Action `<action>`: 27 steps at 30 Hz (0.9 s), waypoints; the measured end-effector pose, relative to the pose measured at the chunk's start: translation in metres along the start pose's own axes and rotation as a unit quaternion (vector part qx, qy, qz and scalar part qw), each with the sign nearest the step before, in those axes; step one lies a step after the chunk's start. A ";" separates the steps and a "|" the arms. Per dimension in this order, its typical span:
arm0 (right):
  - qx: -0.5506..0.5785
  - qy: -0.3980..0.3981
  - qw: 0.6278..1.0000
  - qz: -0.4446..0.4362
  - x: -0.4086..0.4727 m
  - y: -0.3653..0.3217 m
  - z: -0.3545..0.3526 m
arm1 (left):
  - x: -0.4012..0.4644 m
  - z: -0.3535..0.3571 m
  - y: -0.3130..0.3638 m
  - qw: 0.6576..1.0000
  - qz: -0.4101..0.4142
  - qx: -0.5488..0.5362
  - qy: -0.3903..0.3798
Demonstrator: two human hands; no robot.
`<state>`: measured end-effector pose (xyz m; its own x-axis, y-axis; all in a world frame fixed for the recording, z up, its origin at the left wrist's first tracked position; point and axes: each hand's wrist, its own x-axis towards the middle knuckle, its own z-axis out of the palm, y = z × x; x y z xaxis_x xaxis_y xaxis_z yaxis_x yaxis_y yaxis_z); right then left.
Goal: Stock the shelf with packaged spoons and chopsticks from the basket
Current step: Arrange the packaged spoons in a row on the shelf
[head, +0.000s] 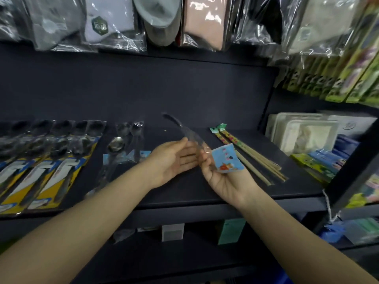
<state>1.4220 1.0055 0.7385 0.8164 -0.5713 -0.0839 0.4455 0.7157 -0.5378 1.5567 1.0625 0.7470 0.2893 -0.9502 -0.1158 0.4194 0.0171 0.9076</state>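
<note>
My right hand (223,175) grips a packaged spoon (226,159) by its blue cartoon card end; the clear sleeve with the dark spoon points up and left over the dark shelf (205,193). Beside the sleeve, my left hand (174,158) has its palm turned to it, fingers apart and touching the plastic. To the left lie packaged spoons with blue cards (123,148). A row of spoon packs on yellow cards (47,173) fills the far left. Packaged chopsticks (248,154) lie on the shelf just right of my right hand. The basket is out of view.
Bagged socks (106,23) hang above the shelf. Green boxed packs (336,78) and clear plastic trays (303,134) fill the right-hand shelving. A lower shelf holds small boxes (173,232). A blue object on a string (332,232) hangs at the right post.
</note>
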 end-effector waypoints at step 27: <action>-0.523 -0.043 0.845 -0.100 0.008 0.010 0.006 | -0.029 -0.026 0.042 0.980 0.111 0.110 0.122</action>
<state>1.4355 1.0102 0.7378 0.8070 -0.5751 0.1341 0.0462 -0.1649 -0.9852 1.5883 1.0984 0.7779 0.5613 -0.8272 0.0247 0.1359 0.1216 0.9832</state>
